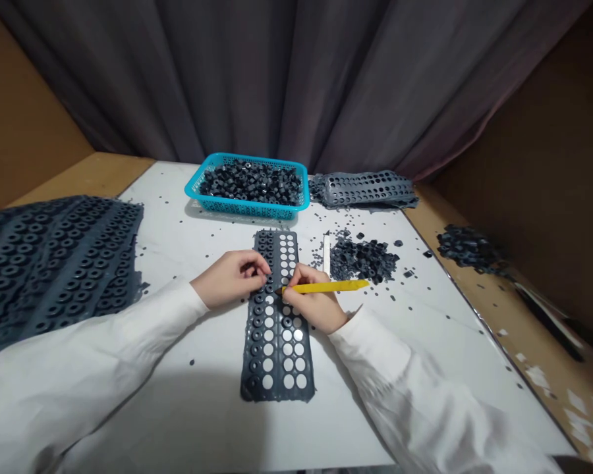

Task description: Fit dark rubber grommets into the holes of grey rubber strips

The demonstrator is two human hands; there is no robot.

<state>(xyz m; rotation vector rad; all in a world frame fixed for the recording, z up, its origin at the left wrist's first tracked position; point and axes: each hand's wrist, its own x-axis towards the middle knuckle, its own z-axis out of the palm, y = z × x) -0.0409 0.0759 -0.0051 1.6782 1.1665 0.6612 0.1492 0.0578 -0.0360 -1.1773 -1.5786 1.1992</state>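
A dark grey rubber strip (279, 342) lies lengthwise on the white tabletop, with rows of raised rings and rows of round holes that show white beneath. My left hand (230, 278) is at its left edge, with the thumb and index finger pinched close to the rings. Whatever sits between those fingertips is too small to make out. Over the right side of the strip, my right hand (316, 303) grips a slim yellow pen-like tool (333, 286). Its dark tip points left and reaches the middle of the strip.
Behind the strip stands a blue basket (194, 191) full of small black rubber pieces. Perforated sheets (370, 189) are stacked to its right. A pile of black pieces (368, 259) lies beside a white stick-like tool (327, 255). Large ringed sheets (59, 257) cover the left side.
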